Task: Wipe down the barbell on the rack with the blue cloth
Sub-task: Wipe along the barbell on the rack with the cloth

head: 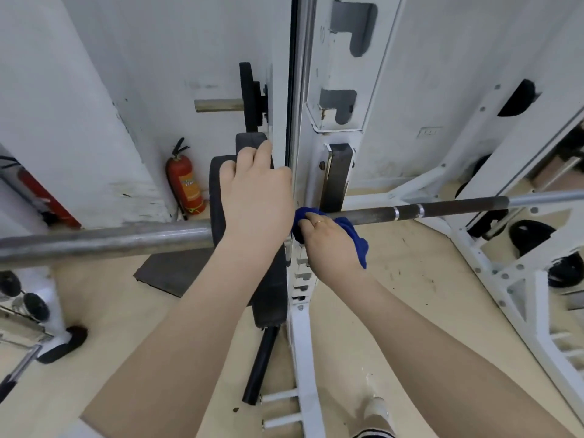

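Note:
The barbell (pixel 442 209) runs across the view, its thick grey sleeve on the left and its dark shaft on the right. It rests on the white rack upright (pixel 311 128). My right hand (pixel 328 245) grips the blue cloth (pixel 355 233), wrapped around the shaft right beside the upright. My left hand (pixel 257 197) curls over the black weight plate (pixel 221 197) at the sleeve's inner end, its fingertips reaching toward the upright.
A red fire extinguisher (pixel 185 184) stands by the wall at the left. More black plates hang on a peg (pixel 218 105) behind the upright. A second white rack frame (pixel 493 248) with plates stands at the right. A dark mat (pixel 172 273) lies on the floor.

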{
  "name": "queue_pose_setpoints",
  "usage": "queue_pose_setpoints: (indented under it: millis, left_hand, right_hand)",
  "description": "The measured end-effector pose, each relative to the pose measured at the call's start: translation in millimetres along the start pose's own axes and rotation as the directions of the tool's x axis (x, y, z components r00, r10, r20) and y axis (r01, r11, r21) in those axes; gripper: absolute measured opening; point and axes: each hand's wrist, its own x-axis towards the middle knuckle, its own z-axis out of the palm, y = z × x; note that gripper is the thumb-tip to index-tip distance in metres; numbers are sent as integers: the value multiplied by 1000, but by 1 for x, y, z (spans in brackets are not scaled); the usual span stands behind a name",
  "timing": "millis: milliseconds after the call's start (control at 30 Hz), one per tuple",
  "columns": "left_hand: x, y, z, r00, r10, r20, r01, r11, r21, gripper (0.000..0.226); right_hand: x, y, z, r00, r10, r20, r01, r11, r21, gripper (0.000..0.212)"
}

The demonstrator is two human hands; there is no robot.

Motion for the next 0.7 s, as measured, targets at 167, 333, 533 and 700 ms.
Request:
queue_pose_setpoints:
  millis: [167, 333, 533, 700]
  left_hand:
    - [-10, 12, 5, 999, -32, -27, 34, 998, 53, 30]
    - [-11, 18, 5, 995, -98, -30, 100, 991, 85, 29]
    - [-11, 63, 12, 994, -101, 42, 96, 991, 98, 47]
    - [-11, 96, 44, 955, -35, 295, 52, 998, -48, 51]
  right_hand:
    - [13, 5, 2, 1000, 24, -15, -22, 997, 73, 49]
    - [9, 27, -15, 972, -214, 100, 199, 970, 141, 45]
    - [-1, 120, -51, 921, 369, -126, -142, 617, 774, 41]
    - [19, 128, -20, 978, 186, -91, -87, 769, 633, 25]
